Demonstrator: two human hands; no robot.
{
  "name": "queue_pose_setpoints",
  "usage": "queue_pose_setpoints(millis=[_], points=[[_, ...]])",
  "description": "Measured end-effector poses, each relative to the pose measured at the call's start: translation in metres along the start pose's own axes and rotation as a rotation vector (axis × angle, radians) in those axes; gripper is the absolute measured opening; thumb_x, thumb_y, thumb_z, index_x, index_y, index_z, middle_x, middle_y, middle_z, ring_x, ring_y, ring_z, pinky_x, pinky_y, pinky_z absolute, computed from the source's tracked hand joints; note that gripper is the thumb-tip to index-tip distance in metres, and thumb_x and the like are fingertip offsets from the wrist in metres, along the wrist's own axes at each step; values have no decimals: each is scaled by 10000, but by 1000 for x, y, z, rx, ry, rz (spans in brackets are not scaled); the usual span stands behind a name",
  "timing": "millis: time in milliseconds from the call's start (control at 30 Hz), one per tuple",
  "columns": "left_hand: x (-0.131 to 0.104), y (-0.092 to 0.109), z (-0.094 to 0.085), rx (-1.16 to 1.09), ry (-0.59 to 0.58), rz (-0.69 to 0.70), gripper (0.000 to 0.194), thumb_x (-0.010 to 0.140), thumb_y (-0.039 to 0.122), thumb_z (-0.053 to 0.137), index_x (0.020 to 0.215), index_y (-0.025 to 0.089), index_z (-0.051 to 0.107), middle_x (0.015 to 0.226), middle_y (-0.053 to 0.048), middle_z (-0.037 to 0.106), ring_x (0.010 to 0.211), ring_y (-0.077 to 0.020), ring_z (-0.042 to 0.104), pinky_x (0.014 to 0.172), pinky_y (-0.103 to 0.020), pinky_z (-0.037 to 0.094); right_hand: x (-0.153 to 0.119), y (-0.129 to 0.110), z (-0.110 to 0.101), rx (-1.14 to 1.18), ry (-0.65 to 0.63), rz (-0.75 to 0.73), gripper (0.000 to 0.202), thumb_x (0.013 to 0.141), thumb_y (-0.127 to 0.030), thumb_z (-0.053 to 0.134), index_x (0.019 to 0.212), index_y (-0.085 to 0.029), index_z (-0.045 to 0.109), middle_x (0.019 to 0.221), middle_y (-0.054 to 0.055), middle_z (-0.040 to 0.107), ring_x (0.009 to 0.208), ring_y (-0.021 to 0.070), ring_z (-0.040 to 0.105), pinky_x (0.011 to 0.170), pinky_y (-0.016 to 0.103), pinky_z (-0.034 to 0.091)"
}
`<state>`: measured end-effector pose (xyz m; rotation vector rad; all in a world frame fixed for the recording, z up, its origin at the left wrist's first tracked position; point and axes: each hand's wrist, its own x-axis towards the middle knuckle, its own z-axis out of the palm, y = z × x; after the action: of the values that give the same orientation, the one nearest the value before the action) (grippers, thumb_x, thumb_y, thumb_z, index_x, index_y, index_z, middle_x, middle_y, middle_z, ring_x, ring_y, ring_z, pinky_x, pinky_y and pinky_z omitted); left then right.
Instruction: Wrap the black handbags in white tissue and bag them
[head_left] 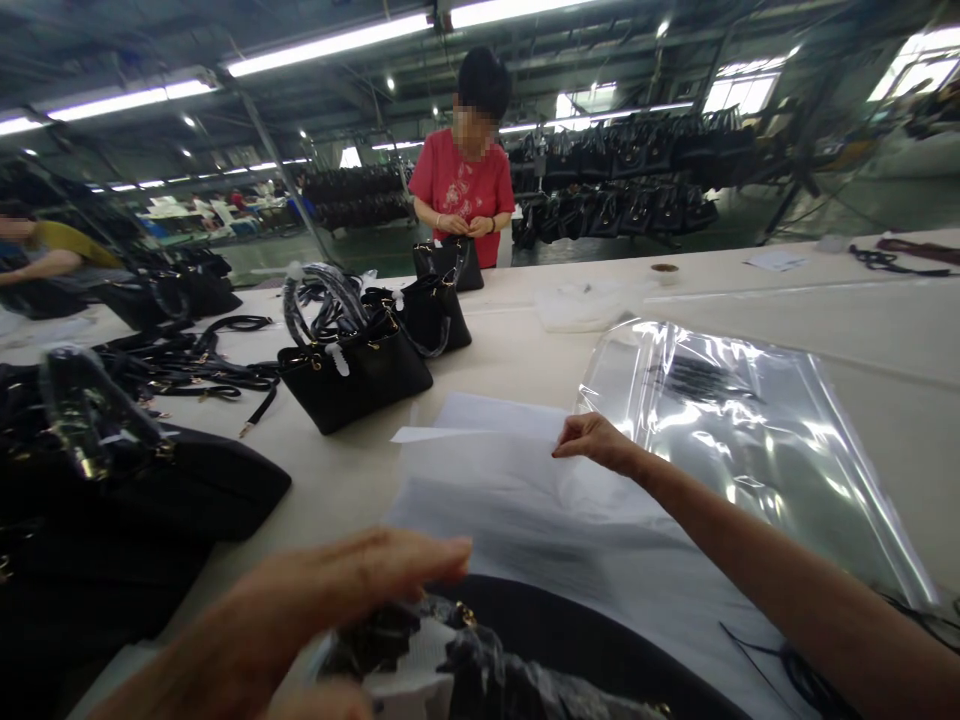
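While both hands work at the near edge, scene runs so:
desk [750,290]: long, pale, carries everything; a person in red stands at the far side handling a black bag.
plastic sleeve [750,440]: clear, glossy, lies flat right of the paper, touching its edge.
tissue paper [525,500]: white sheets spread flat mid-desk, under the right hand.
near bag [540,650]: black, wrapped handle and gold hardware, at bottom edge on the paper.
handbags [352,370]: finished black ones upright beyond the paper, loose straps to their left.
right hand [596,442]: grip narrow, pinching the paper's top sheet near its far edge.
left hand [352,590]: blurred, fingers extended over the near bag's handle; grip cannot tell.
step: judged wrapping, sheet being lifted off the stack.
next move: needs one sheet separated cleanly, drawn toward the near bag without tearing.
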<state>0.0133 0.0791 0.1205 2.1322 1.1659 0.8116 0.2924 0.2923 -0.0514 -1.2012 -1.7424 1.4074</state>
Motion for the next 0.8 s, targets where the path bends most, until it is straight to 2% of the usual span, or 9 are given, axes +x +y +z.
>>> queue_pose_setpoints(millis=[67,133,200,300,333,400,467,600,800], points=[[33,-21,-8,-253,-150,-110,405,932,369,310,1147,201,609,980,-102,689,803,-217,664,595,-294,555,-7,-6,3,17,-2,11,279,422,-297,791,502,-162,560,492,-32,556,505,104,474,511,246,360],[71,-45,-3,-260,-159,-165,365,896,363,410,1091,148,631,972,-117,682,802,-221,655,615,-316,549,-13,-13,6,13,-8,12,278,421,-275,790,498,-162,548,480,-43,535,497,93,449,499,239,341],[102,-68,15,19,-145,-123,313,790,312,609,1051,143,644,1023,-112,668,942,-247,613,779,-379,519,-18,-18,10,4,-19,13,282,421,-260,791,502,-162,540,484,-49,527,499,88,437,493,235,330],[130,-90,50,452,-234,-19,515,597,223,806,1068,147,614,1082,-111,650,1070,-280,547,934,-448,412,-26,-24,15,14,-41,19,327,414,-267,811,513,-164,516,494,-62,507,500,80,421,480,226,317],[134,-95,61,540,-295,-17,500,598,214,810,1052,145,611,1047,-107,662,1037,-275,567,927,-448,406,-29,-25,16,27,-53,19,347,409,-274,819,522,-165,509,497,-68,497,500,76,415,478,224,316],[136,-100,77,638,-398,-53,270,698,210,742,938,149,635,901,-77,692,891,-240,621,865,-413,424,-33,-29,15,69,-101,27,367,400,-284,831,584,-164,537,517,-76,496,511,77,423,489,223,329],[135,-102,85,676,-429,-76,43,780,197,659,797,161,644,776,-45,689,782,-207,631,825,-377,422,-36,-33,11,79,-181,51,372,425,-300,826,685,-158,602,570,-62,539,553,91,465,529,235,358],[132,-104,86,666,-328,-49,99,755,180,681,676,167,622,676,-13,660,681,-164,605,794,-327,409,-36,-39,2,2,-282,106,285,541,-372,758,669,-134,668,575,-25,575,571,102,477,567,253,351],[132,-98,75,727,-179,28,116,720,146,706,683,156,596,662,-16,644,659,-166,590,759,-321,411,-29,-45,8,37,-180,150,315,400,-264,811,503,-155,534,461,-76,480,485,67,396,485,227,278]])
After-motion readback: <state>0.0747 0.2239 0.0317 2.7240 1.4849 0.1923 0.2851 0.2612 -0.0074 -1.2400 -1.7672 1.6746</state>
